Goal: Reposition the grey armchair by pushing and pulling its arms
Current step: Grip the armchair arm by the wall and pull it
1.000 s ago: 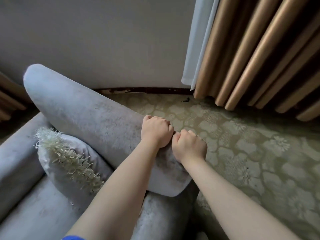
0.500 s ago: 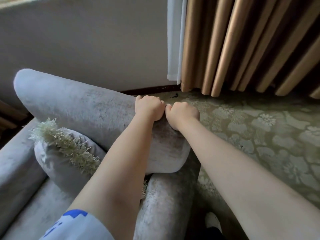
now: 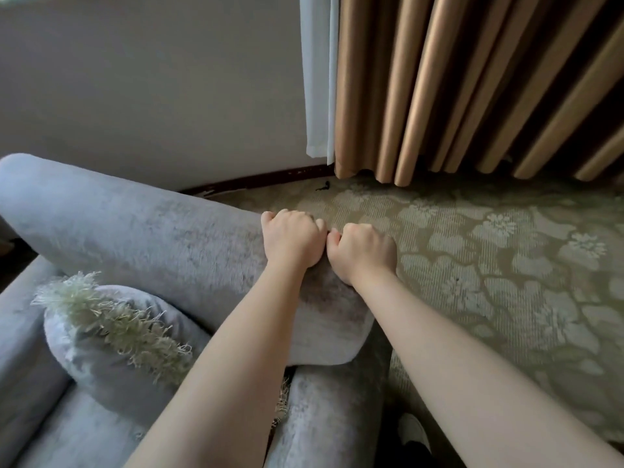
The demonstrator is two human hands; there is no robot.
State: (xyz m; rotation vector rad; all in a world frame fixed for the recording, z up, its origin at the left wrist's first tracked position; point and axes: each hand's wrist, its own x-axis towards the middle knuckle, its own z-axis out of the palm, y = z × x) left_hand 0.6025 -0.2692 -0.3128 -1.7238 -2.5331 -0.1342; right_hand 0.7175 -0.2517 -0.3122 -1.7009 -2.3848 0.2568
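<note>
The grey armchair (image 3: 141, 238) fills the lower left, its padded right arm running from the far left toward the centre. My left hand (image 3: 293, 237) and my right hand (image 3: 364, 249) sit side by side on the front part of that arm, fingers curled over its outer edge, thumbs touching. Both forearms reach in from the bottom. The fingertips are hidden behind the arm's far side.
A grey cushion with a cream fringe (image 3: 111, 329) lies on the seat. A white wall (image 3: 152, 89) with a dark skirting stands close behind the chair. Tan curtains (image 3: 472, 86) hang at the upper right. Patterned green carpet (image 3: 506, 265) spreads to the right.
The chair arm and both hands have moved closer to the wall and curtains over the last second. The grip of both hands on the arm is unchanged.
</note>
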